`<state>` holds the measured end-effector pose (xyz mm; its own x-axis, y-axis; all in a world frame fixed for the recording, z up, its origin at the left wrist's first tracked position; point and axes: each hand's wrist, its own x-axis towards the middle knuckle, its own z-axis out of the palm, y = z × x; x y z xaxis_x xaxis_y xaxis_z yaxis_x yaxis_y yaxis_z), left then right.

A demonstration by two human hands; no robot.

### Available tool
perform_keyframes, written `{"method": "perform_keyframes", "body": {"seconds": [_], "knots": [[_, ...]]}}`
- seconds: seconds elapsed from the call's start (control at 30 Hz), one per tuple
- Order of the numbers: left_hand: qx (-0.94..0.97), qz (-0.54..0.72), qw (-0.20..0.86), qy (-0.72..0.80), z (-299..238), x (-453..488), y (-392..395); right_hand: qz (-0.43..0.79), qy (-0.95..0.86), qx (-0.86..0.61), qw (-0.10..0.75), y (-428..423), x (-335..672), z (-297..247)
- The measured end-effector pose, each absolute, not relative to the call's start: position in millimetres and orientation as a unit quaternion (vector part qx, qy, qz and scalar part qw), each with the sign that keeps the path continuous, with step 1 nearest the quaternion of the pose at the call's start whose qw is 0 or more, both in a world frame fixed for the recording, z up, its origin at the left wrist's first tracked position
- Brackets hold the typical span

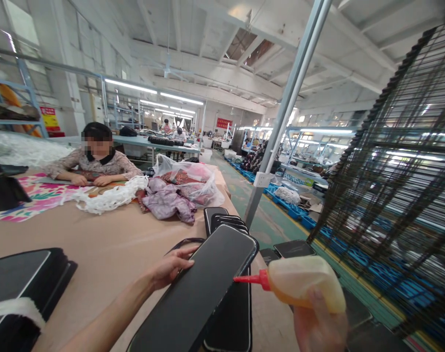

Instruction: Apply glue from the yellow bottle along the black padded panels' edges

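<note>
My left hand [173, 266] grips the left edge of a long black panel [196, 283] with rounded corners, thumb on its upper face. The panel is tilted above the table. My right hand [320, 322] is wrapped round a squeeze bottle [303, 281] of amber liquid, held on its side. The bottle's red nozzle [250, 278] points left, its tip at the panel's right edge. Under the panel lies another black panel [232, 313] with a pale edge line. Just beyond, several similar panels [226, 220] lie in an overlapping row.
A stack of black panels [17, 278] stands at left on the brown-covered table [127, 239]. Across it, a person [98, 156] handles cloth beside white strips [112, 195] and bagged fabric [186, 183]. A post [281, 117] and wire rack [384, 186] stand at right.
</note>
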<state>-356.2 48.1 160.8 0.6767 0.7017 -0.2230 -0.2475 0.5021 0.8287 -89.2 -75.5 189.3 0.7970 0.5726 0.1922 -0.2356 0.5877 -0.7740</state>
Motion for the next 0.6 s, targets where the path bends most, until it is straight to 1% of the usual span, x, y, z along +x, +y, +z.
{"method": "perform_keyframes", "body": {"seconds": [0.43,0.6], "knots": [[0.435,0.280,0.810,0.277,153,-354,54,0.245,-0.199,-0.412,0.855,-81,-97,186],[0.431,0.272,0.810,0.289,154,-354,55,0.282,-0.240,-0.399,0.839,-82,-92,174]]}}
